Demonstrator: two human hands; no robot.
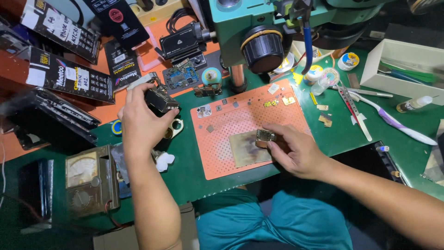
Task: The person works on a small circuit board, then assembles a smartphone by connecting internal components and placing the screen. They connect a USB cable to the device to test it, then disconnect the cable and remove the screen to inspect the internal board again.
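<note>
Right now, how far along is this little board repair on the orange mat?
Done, it seems: small chips and gold shields already lie loose on the orange mat. In hand: the right hand pinches a small metal part at the edge of a worn plate; the left hand holds a dark component. Left: the loose parts are not refitted.

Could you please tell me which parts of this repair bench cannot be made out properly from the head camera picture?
- Head view: the small dark device in the left hand is partly covered by the fingers; its kind is unclear.
- The small metal part under the right hand is too small to identify.
- The microscope is cut off by the top edge.
- The chips on the orange mat are too tiny to tell apart.
</note>
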